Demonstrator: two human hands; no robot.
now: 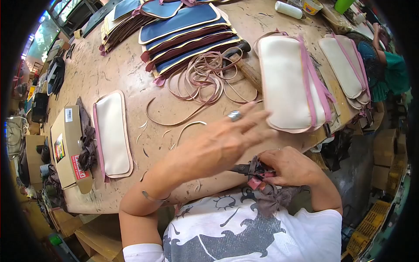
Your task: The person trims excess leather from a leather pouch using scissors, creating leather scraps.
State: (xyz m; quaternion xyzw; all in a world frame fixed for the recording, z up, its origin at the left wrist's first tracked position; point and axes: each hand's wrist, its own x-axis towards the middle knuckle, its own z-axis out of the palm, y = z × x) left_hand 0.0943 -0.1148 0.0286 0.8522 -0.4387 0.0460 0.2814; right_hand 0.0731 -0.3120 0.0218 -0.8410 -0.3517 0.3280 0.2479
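Observation:
My left hand, with a silver ring, reaches across my front over the table. Its fingers are stretched out, slightly blurred, and nothing shows in them. Their tips lie by the lower left corner of a stack of white panels with pink edging strips. Close to my shirt, my right hand is closed on a bunched dark rag. A pinkish-red piece shows among the folds, and a dark narrow tip sticks out to the left; what the rag wraps I cannot tell.
Tangled leather strips and a wooden-handled hammer lie mid-table. Blue panels are stacked at the back. A single white panel lies left, beside a cardboard box. Another white stack is near a person in green.

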